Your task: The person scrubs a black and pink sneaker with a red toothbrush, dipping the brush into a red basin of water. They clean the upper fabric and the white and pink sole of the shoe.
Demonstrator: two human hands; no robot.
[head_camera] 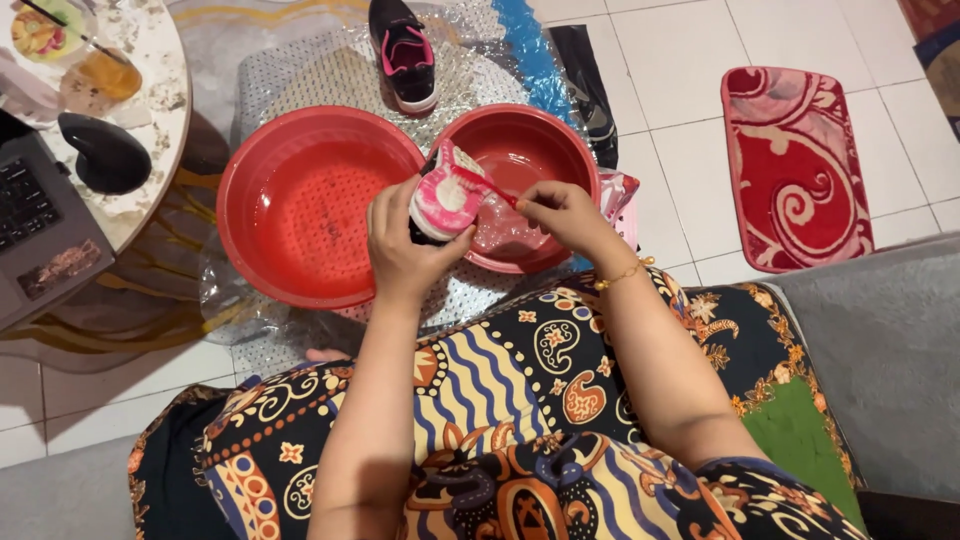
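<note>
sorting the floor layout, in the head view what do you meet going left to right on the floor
laptop → large red basin → left hand with pink shoe → right hand with brush → red patterned mat

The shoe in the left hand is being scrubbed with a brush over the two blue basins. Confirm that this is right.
Wrong in one respect: the head view shows the two basins are red, not blue. The rest stands: the left hand holds the shoe, and the right hand scrubs it with a brush.
</note>
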